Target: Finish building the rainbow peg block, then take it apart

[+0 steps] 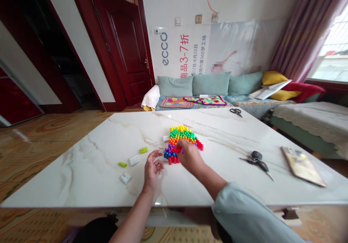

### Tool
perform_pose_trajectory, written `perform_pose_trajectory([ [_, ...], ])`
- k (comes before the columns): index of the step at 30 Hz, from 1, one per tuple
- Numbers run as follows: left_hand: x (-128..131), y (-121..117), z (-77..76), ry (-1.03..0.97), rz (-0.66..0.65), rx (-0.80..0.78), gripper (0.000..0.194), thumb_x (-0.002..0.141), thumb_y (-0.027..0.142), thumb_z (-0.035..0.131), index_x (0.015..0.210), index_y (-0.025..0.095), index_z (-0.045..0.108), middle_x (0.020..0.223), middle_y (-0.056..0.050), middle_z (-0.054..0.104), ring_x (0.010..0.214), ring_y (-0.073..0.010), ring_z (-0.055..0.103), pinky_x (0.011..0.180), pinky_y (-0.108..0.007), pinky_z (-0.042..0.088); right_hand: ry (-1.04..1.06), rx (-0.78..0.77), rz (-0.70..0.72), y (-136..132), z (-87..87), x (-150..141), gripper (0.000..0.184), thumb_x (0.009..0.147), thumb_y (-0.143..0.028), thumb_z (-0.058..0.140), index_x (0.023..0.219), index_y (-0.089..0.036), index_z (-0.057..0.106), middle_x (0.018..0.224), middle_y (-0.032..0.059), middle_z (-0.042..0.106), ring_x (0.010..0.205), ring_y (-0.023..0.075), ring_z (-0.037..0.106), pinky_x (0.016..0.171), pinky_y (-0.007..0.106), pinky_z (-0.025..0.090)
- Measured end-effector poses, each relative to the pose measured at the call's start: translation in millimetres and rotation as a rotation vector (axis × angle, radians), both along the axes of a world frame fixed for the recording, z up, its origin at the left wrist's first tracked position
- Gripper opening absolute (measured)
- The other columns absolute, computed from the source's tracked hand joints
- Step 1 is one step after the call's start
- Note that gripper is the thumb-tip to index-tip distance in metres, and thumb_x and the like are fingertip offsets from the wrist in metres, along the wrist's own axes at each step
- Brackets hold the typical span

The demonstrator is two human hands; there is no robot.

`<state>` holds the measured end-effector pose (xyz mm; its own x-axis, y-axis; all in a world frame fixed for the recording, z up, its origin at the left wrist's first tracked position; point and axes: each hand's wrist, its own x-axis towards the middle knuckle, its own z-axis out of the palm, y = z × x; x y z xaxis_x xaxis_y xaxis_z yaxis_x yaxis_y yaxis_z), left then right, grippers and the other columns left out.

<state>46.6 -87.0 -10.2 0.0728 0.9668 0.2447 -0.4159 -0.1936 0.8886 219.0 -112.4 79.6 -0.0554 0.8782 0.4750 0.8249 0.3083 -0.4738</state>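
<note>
Indoors, a person in a pale sleeve reaches over a white table. The left hand is loose, fingers half curled just beside the beads, apparently grasping nothing; the right hand bends down over their near part, fingertips hidden, so whether it pinches the red piece beneath cannot be told. A hard push there could skew the rows or pop a bead loose, and if the left hand gives no support, the lot might slide on the smooth top. Off to the right lie a dark-handled tool and a phone; to the left, white pieces and lime pieces are scattered. The beads sit mid-table in a packed, uneven patch, glossy and rounded: red and blue nearest, then purple, orange and green, yellow at the far edge, more red jutting out at right. Beyond, scissors rest near the far edge, before a blue sofa with grey-green cushions.
</note>
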Motion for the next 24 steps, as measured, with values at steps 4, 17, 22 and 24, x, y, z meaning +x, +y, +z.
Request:
perform_pose_trajectory([
  [4,-0.4,3.7,2.7,-0.026,0.043,-0.061,0.064,0.082,0.072,0.041,0.114,0.019,0.055,0.104,-0.01,0.061,0.055,-0.0089,0.05,0.041,-0.018,0.031,0.228,0.058,-0.274,9.5,2.4,64.0,0.011,0.072,-0.017,0.061,0.083,-0.016,0.064,0.087,0.005,0.065,0.075,0.0143,0.06,0.066,0.022,0.044],
  [17,1.3,5.7,-0.4,0.003,0.059,-0.107,0.065,0.08,0.072,0.045,0.115,0.018,0.054,0.104,-0.011,0.061,0.055,-0.009,0.051,0.042,-0.019,0.033,-0.042,-0.489,-0.553,13.0,-50.5,112.6,0.013,0.068,-0.015,0.062,0.08,-0.013,0.068,0.08,0.01,0.07,0.076,0.0193,0.062,0.057,0.024,0.035],
  [22,0.9,5.5,1.4,-0.007,0.06,-0.118,0.065,0.077,0.073,0.049,0.112,0.018,0.055,0.101,-0.01,0.062,0.054,-0.0091,0.051,0.041,-0.019,0.033,-0.026,-0.494,-0.547,21.7,-53.3,113.6,0.024,0.064,-0.02,0.07,0.086,-0.013,0.066,0.083,0.0077,0.07,0.076,0.0177,0.061,0.06,0.022,0.038],
  [24,1.0,5.2,2.2,-0.003,0.065,-0.119,0.065,0.077,0.072,0.05,0.112,0.018,0.056,0.101,-0.01,0.062,0.054,-0.009,0.051,0.041,-0.019,0.033,-0.017,-0.485,-0.555,22.7,-52.9,114.1,0.024,0.064,-0.021,0.071,0.086,-0.014,0.065,0.08,0.0064,0.069,0.075,0.017,0.061,0.06,0.022,0.038],
])
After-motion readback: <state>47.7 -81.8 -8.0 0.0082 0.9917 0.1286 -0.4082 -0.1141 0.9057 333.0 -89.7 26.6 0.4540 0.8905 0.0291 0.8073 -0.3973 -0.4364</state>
